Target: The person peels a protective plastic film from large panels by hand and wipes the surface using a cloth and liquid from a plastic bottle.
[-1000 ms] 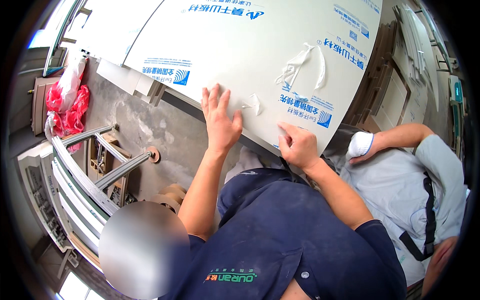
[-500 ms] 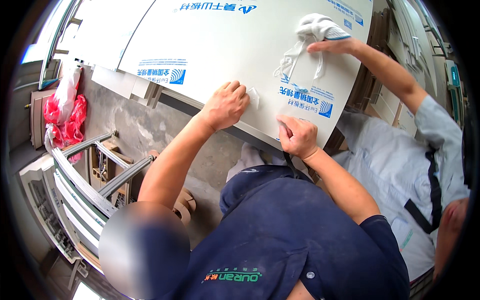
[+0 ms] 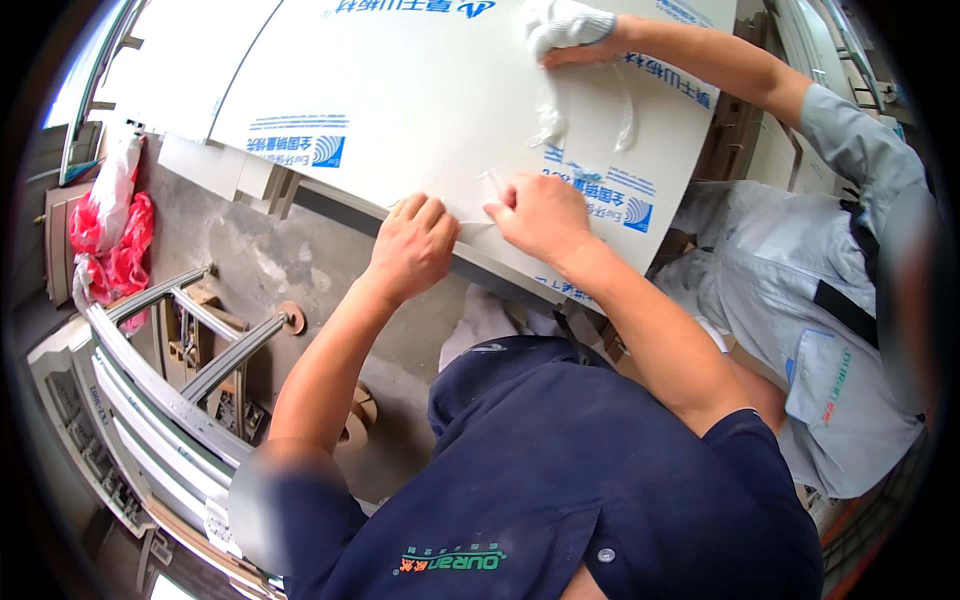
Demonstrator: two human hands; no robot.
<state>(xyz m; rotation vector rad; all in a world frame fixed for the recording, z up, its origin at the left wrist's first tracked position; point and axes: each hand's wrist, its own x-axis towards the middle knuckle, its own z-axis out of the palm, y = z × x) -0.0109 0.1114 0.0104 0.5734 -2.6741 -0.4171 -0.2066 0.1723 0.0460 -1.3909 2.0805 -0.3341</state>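
Note:
A large white panel (image 3: 400,110) with blue print lies across the work surface, covered in clear film. At its near edge my left hand (image 3: 412,245) is closed, fingers curled, pinching a scrap of clear film (image 3: 478,226). My right hand (image 3: 545,218) is closed just to the right, thumb and fingers pinched on the same film, which spans the small gap between my hands. Farther back, a co-worker's gloved hand (image 3: 568,30) rests over the panel beside dangling strips of clear film (image 3: 548,118).
The co-worker in grey workwear (image 3: 770,260) stands at the right. On the left are a metal frame rack (image 3: 190,400), stacked white panels, and red and white plastic bags (image 3: 120,220). Rolls of tape (image 3: 358,415) sit on the concrete floor below the panel's edge.
My right hand has moved up and left, close to my left hand, at the film. The co-worker's gloved hand has shifted left and away across the panel, with the film strips.

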